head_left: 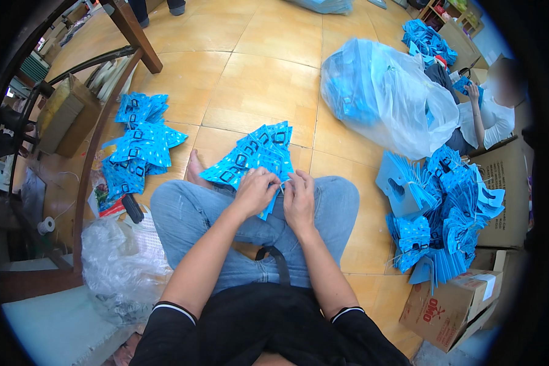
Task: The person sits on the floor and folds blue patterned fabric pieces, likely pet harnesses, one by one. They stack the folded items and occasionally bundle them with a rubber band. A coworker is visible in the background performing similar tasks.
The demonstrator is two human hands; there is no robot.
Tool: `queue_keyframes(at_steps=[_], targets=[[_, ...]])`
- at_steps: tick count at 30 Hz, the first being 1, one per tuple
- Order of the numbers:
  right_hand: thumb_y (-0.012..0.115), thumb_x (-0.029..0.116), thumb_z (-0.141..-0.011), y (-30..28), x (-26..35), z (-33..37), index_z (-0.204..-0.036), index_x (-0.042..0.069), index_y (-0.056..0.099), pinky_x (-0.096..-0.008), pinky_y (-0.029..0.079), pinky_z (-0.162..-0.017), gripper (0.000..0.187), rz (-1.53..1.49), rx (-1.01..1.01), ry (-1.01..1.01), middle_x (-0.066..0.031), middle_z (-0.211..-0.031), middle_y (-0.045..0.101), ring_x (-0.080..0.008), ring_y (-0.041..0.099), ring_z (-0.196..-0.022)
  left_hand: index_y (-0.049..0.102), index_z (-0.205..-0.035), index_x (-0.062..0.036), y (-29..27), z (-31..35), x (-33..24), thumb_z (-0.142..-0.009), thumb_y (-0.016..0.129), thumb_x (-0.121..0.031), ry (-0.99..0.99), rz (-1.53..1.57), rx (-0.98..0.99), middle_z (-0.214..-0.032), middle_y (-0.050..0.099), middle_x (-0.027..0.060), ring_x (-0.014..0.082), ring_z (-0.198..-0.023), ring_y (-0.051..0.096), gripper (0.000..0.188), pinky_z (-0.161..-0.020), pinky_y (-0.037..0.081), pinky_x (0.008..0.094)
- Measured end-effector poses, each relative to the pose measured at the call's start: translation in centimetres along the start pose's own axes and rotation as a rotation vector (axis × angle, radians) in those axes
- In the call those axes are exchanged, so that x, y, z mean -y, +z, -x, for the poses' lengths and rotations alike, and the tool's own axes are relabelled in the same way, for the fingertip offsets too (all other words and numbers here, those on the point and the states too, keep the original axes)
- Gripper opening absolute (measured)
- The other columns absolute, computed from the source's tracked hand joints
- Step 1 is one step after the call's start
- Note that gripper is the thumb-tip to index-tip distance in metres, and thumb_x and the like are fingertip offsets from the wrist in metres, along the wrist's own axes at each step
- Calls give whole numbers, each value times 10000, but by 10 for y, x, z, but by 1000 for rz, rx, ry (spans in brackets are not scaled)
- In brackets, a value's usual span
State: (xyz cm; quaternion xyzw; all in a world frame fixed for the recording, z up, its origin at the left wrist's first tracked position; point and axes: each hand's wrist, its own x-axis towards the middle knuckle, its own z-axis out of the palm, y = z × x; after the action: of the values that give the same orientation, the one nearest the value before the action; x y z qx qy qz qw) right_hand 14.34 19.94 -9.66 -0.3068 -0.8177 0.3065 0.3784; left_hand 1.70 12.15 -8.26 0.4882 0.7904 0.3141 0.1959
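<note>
My left hand (256,191) and my right hand (299,200) meet over my crossed legs, fingers pinched close together. Between the fingertips shows a thin whitish strand (281,188), too small to make out clearly; it seems to be gripped from both sides. Right beneath and beyond the hands lies a fanned stack of flat blue printed packets (250,156), each with a dark-outlined shape on it. Part of this stack rests against my lap, and my hands hide its near end.
More blue packets (141,141) lie on the floor at left, a large heap of blue pieces (448,210) at right. Behind that heap are a stuffed clear plastic bag (384,91) and a seated person (491,119) holding a blue piece. A cardboard box (439,311) stands near right; crumpled plastic (119,262) lies near left.
</note>
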Motion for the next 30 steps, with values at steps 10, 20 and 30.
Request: queue_keyframes(at_steps=[10, 20, 30], targets=[[623, 74, -867, -8, -1, 8, -995, 33, 609, -447, 526, -686, 135, -25, 160, 97, -177, -943, 606, -379, 636, -808, 713, -943, -118, 2, -2, -3, -872, 628, -210, -20, -29, 13, -1007, 625, 113, 318, -1027, 549, 144, -893, 436, 449], [615, 127, -885, -9, -1, 7, -991, 38, 624, -468, 522, -714, 139, 36, 190, 75, -187, -936, 638, -384, 642, -829, 721, -948, -103, 1, -2, -4, -868, 648, -216, -2, -25, -10, -974, 624, 134, 324, -976, 562, 156, -877, 442, 430], [591, 121, -916, -5, -3, 6, -989, 31, 618, -472, 517, -705, 118, 51, 167, 96, -190, -920, 619, -401, 630, -827, 724, -952, -111, 1, -1, -2, -866, 650, -218, -1, -14, -11, -969, 619, 125, 321, -977, 555, 157, -872, 444, 429]])
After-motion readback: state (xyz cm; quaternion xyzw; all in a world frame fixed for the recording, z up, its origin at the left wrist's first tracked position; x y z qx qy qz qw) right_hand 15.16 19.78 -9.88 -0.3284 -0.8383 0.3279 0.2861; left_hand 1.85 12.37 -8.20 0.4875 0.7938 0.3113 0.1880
